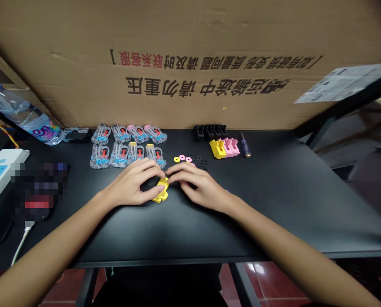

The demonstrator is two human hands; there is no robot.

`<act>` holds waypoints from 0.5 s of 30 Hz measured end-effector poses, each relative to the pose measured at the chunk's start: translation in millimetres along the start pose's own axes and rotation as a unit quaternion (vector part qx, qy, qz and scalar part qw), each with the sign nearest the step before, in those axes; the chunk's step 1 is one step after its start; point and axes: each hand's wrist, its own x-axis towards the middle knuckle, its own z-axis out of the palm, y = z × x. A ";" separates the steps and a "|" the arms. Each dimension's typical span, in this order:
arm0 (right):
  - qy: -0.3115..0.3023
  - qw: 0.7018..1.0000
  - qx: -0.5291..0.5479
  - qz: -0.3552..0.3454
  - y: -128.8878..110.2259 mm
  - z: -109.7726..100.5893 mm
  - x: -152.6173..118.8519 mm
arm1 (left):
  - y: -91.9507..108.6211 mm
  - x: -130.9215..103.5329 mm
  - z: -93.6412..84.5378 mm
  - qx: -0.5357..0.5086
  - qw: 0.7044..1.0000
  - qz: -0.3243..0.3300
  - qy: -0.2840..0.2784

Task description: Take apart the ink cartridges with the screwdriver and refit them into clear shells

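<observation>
- Head view: the yellow part (160,197) lies on or just above the black table (129,243), between the two hands; contact with the table top cannot be confirmed.
- Left hand (136,184): narrow, pinching the part between thumb and forefinger. The thumb crosses the part's near face; the other fingers arch over its far left side.
- Right hand (203,187): fingers bent, tips at the far right end of the part, meeting the left fingertips there. Whether it grips or only touches cannot be told.
- Position of the part: tilted, far end leaning right, near end with its rounded lobe exposed below the left thumb. The right palm is well apart from it.
- Beyond the left hand: eight clear units (99,156) in two rows of four. Two in the far row bear pink pieces, two in the near row yellow ones. The left hand is close to the near row.
- Beyond the right hand: small rings, yellow (174,159), pink (188,160) and black (199,158), some partly hidden by the fingers.
- Behind and right of the rings: black brackets (206,133), with yellow bracket (218,150) and pink brackets (231,147) in front, side by side.
- Right of the brackets: a screwdriver (246,148), handle towards the person.
- Far left: bottle (29,117), tilted; power strip (1,170) nearer the person.
</observation>
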 end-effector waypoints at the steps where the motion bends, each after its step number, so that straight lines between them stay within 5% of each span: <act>1: 0.034 0.999 -0.011 0.010 3.5 -4.6 0.2 | 0.3 0.1 -1.0 0.004 1.000 0.007 -0.006; 7: 0.189 0.976 -0.102 0.033 17.4 -31.4 5.0 | -0.4 -1.3 -3.5 0.008 0.999 0.015 -0.048; 15: 0.097 0.968 -0.223 0.053 17.6 -36.4 4.0 | 1.2 -1.4 -1.1 0.032 0.998 -0.004 -0.060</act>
